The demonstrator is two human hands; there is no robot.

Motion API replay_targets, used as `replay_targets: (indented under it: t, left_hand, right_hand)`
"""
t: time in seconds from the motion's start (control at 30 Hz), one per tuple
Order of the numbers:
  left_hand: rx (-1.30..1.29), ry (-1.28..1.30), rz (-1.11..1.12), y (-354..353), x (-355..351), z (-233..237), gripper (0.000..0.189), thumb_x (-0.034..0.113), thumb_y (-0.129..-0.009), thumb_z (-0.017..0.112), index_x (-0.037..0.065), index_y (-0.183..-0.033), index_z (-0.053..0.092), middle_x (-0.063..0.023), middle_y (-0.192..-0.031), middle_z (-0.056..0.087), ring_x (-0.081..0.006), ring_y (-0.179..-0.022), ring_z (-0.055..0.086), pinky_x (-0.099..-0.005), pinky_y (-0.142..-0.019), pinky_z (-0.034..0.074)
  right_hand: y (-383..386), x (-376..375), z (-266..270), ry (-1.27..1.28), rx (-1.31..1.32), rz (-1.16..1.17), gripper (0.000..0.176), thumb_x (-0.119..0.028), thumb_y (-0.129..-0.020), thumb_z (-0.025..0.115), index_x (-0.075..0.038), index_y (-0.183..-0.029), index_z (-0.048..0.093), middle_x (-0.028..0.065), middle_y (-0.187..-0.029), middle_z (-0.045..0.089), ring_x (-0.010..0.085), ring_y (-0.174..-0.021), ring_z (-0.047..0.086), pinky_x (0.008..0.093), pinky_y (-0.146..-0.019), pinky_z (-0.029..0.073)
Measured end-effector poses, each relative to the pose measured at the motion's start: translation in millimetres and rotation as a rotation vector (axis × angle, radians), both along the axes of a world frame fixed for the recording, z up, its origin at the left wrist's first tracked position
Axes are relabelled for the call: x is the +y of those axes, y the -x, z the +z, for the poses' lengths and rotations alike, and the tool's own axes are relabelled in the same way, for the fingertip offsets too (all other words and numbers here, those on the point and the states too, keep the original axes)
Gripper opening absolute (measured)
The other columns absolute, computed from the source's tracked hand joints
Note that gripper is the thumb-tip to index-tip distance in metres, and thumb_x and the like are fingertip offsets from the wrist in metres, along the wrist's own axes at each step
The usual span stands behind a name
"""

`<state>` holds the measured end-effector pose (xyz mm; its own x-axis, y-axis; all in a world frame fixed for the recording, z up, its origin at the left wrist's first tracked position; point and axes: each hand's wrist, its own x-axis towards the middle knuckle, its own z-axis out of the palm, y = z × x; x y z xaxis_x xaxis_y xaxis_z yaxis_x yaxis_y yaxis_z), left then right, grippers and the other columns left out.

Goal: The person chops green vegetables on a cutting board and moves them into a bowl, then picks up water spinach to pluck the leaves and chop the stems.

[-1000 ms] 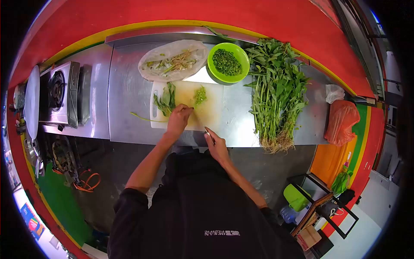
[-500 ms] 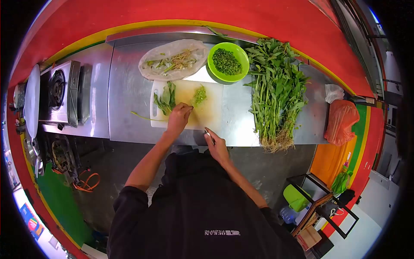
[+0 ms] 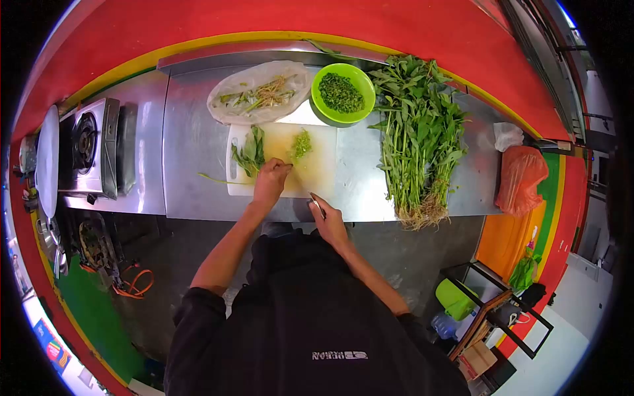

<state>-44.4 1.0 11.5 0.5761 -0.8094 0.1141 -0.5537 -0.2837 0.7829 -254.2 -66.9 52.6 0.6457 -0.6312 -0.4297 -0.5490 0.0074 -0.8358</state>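
On a white cutting board (image 3: 323, 146) lie leafy greens (image 3: 250, 156), with one thin stem sticking out past the board's left edge. My left hand (image 3: 271, 179) is closed at the right end of these greens, its fingertips pinched together near the knife. In my right hand (image 3: 329, 223) is a knife (image 3: 298, 177), gripped by its dark handle at the counter's front edge. Its blade points up and left across the board toward my left fingertips. Above the blade sits a small pile of chopped green pieces (image 3: 300, 145). My left fingers hide what they pinch.
Behind the board are a clear plastic bag (image 3: 224, 113) with rooty stem ends and a green bowl (image 3: 365, 76) of chopped greens. A large bundle of rooted greens (image 3: 422, 132) lies right, beyond it a red plastic bag (image 3: 522, 181). A gas stove (image 3: 99, 148) stands left.
The whole view has shifted slightly to the left. Both hands and the knife stay in almost the same place over the board.
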Motion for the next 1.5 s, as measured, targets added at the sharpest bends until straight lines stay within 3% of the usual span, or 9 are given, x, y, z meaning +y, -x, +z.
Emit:
replay_targets:
  t: [0.3,0.53,0.73,0.83,0.9,1.03,1.1,1.33,1.5]
  left_hand:
    - [0.082,-0.011,-0.011,-2.7,-0.8,-1.9,0.011,0.004,-0.092,0.070,-0.001,-0.100,0.074,-0.0147,-0.094,0.067,-0.0342,-0.085,0.066,-0.0415,-0.076,0.053]
    - [0.006,-0.017,-0.004,0.1,0.4,0.0,0.011,0.005,-0.092,0.070,0.000,-0.100,0.074,-0.0148,-0.094,0.067,-0.0341,-0.086,0.066,-0.0425,-0.077,0.053]
    - [0.071,0.014,0.007,-1.8,-4.8,-5.5,0.011,0.004,-0.091,0.070,0.000,-0.100,0.075,-0.0149,-0.095,0.068,-0.0342,-0.087,0.067,-0.0421,-0.077,0.053]
    - [0.074,-0.009,-0.006,-2.5,-2.5,-2.4,0.011,0.004,-0.091,0.070,0.000,-0.100,0.075,-0.0148,-0.095,0.068,-0.0340,-0.087,0.067,-0.0417,-0.078,0.053]
    - [0.060,-0.019,-0.018,-1.1,-2.5,-2.5,0.011,0.004,-0.091,0.070,0.000,-0.100,0.075,-0.0148,-0.095,0.068,-0.0339,-0.087,0.067,-0.0415,-0.078,0.053]
    - [-0.019,-0.012,-0.008,1.3,0.2,-5.9,0.010,0.005,-0.090,0.071,0.001,-0.098,0.075,-0.0147,-0.093,0.067,-0.0353,-0.088,0.066,-0.0433,-0.079,0.053]
    - [0.021,-0.016,0.007,0.7,-1.2,-7.1,0.010,0.005,-0.091,0.070,0.000,-0.099,0.075,-0.0146,-0.095,0.067,-0.0347,-0.090,0.066,-0.0423,-0.080,0.053]
    - [0.027,-0.008,0.012,0.3,-6.6,-3.4,0.010,0.004,-0.090,0.071,0.001,-0.099,0.075,-0.0145,-0.096,0.067,-0.0332,-0.089,0.066,-0.0411,-0.079,0.053]
    - [-0.009,-0.059,-0.013,0.8,-2.6,-0.9,0.011,0.004,-0.090,0.071,0.001,-0.100,0.075,-0.0142,-0.097,0.067,-0.0328,-0.089,0.066,-0.0409,-0.079,0.053]
  right_hand:
    - [10.0,0.9,6.7,-0.068,0.161,0.035,0.040,-0.031,-0.105,0.059,-0.005,-0.136,0.063,0.0293,-0.116,0.069,0.0443,-0.113,0.066,0.0425,-0.094,0.054]
    - [2.8,0.6,-1.4,-0.003,0.030,0.006,0.040,-0.030,-0.105,0.059,-0.005,-0.135,0.063,0.0292,-0.115,0.069,0.0426,-0.112,0.068,0.0418,-0.092,0.054]
    - [15.8,0.8,8.4,-0.108,0.135,0.014,0.041,-0.030,-0.105,0.060,-0.005,-0.136,0.063,0.0297,-0.115,0.069,0.0415,-0.111,0.069,0.0422,-0.092,0.054]
    - [11.4,-0.1,-0.2,0.005,0.053,0.017,0.041,-0.031,-0.104,0.060,-0.005,-0.135,0.063,0.0298,-0.111,0.070,0.0427,-0.107,0.070,0.0423,-0.089,0.055]
    - [4.5,-1.2,-3.4,0.095,0.052,0.020,0.038,-0.027,-0.103,0.063,-0.006,-0.134,0.065,0.0193,-0.088,0.073,0.0139,-0.067,0.060,0.0321,-0.066,0.051]
    - [-5.3,-1.9,-5.2,0.119,0.017,0.021,0.038,-0.027,-0.104,0.063,-0.006,-0.135,0.065,0.0174,-0.085,0.073,0.0137,-0.067,0.060,0.0321,-0.066,0.051]
    - [0.8,-2.5,-1.2,-0.018,0.048,0.003,0.040,-0.031,-0.104,0.060,-0.004,-0.134,0.063,0.0307,-0.114,0.069,0.0429,-0.111,0.068,0.0422,-0.090,0.055]
    - [11.7,-2.5,2.9,-0.033,0.102,0.010,0.040,-0.030,-0.104,0.061,-0.004,-0.134,0.063,0.0305,-0.109,0.070,0.0426,-0.107,0.070,0.0422,-0.088,0.055]
    - [-6.1,-5.3,4.7,0.056,0.086,0.024,0.038,-0.028,-0.103,0.062,-0.003,-0.132,0.064,0.0298,-0.096,0.071,0.0420,-0.087,0.074,0.0423,-0.077,0.056]
